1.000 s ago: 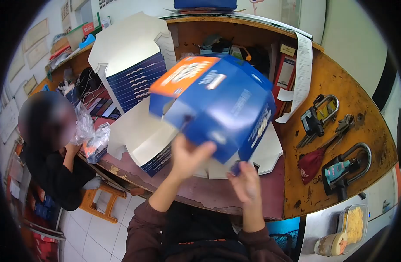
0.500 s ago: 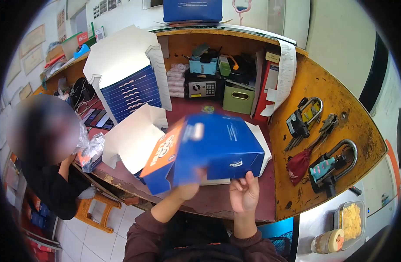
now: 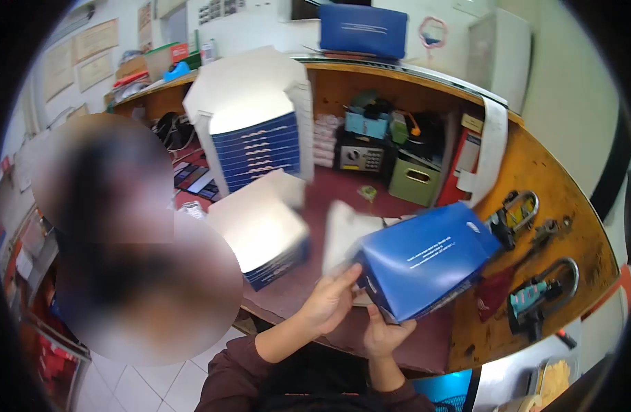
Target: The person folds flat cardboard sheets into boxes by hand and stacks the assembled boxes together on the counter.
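A blue cardboard box with small white lettering is held tilted over the desk, its broad printed face turned up. My left hand grips its lower left end, fingers pressed against the edge beside a blurred white flap. My right hand is closed on the near bottom edge, with the thumb showing on the side. Just left of my hands, a partly folded carton lies with its pale inside facing up. Behind it rises a tall stack of flat blue cartons.
A person is close at the left, largely blurred. At the back stand a small safe and a green bin. Two U-locks, one a teal-marked lock, lie on the wooden ledge at right. Another blue box sits on the top shelf.
The held box has been turned, so its orange panel no longer shows and a blue printed face is up. It has shifted right with both hands. The person at left appears closer.
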The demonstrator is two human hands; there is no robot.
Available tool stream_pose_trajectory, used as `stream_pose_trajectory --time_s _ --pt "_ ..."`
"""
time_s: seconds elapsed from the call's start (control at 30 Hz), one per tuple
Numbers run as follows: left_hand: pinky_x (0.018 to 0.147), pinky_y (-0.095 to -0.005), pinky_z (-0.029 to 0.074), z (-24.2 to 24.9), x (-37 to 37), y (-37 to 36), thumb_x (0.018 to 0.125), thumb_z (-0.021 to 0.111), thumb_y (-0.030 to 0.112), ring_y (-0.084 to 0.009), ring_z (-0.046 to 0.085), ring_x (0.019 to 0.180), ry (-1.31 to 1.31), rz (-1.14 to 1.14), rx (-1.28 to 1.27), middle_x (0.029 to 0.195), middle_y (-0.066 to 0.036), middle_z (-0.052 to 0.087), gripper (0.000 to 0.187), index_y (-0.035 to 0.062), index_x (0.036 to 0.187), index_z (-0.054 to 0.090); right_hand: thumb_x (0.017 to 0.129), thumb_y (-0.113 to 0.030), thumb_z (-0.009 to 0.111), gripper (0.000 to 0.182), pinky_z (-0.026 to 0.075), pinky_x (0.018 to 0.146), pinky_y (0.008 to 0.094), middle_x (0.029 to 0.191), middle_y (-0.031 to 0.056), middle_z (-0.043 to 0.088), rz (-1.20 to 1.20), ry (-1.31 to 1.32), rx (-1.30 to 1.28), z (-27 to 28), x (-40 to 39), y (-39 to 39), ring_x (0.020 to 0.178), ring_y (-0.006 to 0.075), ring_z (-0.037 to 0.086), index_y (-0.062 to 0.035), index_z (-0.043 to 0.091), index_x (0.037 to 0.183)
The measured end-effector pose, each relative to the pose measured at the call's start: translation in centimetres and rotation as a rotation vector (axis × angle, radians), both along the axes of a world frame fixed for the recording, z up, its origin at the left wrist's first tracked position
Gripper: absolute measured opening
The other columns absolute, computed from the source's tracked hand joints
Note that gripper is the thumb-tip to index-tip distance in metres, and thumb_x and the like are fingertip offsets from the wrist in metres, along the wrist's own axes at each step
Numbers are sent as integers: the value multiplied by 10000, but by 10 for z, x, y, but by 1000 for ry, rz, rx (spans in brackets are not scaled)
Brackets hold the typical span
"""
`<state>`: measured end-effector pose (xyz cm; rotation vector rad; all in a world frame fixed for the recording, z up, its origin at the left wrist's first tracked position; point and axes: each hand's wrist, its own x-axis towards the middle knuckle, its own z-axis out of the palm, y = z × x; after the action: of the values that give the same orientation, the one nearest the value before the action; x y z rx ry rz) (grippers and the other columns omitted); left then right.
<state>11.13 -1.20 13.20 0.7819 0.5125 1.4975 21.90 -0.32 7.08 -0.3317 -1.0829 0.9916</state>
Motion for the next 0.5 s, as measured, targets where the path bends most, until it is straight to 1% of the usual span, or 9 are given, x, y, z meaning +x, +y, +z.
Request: stream_pose_trajectory --time_s 0.03,0.07,0.17,0.23,0.33,0.4,0.43,0.47,0.5 --pt "975 -396 322 6 -10 -1 863 516 403 -223 404 1182 -178 -218 -131 1270 -83 443 577 58 1292 346 686 45 671 330 440 816 286 970 89 599 -75 -232 40 -2 4 3 894 165 565 35 572 1001" --pt "946 -382 378 16 -17 -7 874 513 363 -220 473 1126 -266 -225 -249 1229 -104 488 523 38 1263 388 696 22 676 209 460 768 317 890 80 624 -210 -406 173 -7 1 7 804 169 591 40 611 895" --pt "863 -322 469 11 -45 1 871 529 289 -192 585 963 -132 -146 -311 1106 -126 571 447 -4 1201 454 717 -22 654 212 467 760 317 931 83 614 -70 -637 250 -47 2 17 825 167 585 21 591 915" --pt "848 -306 478 13 -74 -2 866 541 255 -184 593 951 -48 -178 -203 1092 -128 575 424 -16 1183 467 737 -64 632 242 464 767 320 955 87 605 -32 -583 152 -49 4 18 840 173 581 15 569 957" --pt "890 -298 433 20 -105 -10 822 602 283 -189 537 1034 380 -117 -30 1117 -120 550 494 -37 1172 466 768 -126 598 291 459 778 325 991 92 591 42 -396 -52 -40 8 23 864 183 574 6 535 1020" --pt "922 -316 403 11 -120 -2 802 625 279 -202 511 1066 843 -84 94 1126 -130 542 543 -38 1200 437 789 -168 575 327 456 785 329 1015 96 582 103 -231 -184 -30 9 28 880 189 569 0 512 1062" --pt "940 -327 385 23 -119 -8 807 613 359 -212 502 1076 975 -68 130 1205 -137 485 647 -19 1265 358 799 -189 564 345 455 789 330 1027 98 577 141 -150 -240 -27 12 31 888 192 567 -3 501 1082" --pt "940 -327 385 22 -119 -7 807 613 359 -212 502 1076 984 -56 131 1205 -137 485 647 -19 1265 358 809 -210 553 364 453 792 332 1039 100 573 180 -72 -288 -23 14 33 896 195 564 -7 489 1103" --pt "935 -324 387 15 -114 -4 821 559 434 -209 509 1062 640 -26 192 1214 -139 477 691 -9 1293 319 819 -231 541 382 452 796 334 1051 101 568 216 -5 -326 -19 16 35 904 198 562 -10 478 1124"
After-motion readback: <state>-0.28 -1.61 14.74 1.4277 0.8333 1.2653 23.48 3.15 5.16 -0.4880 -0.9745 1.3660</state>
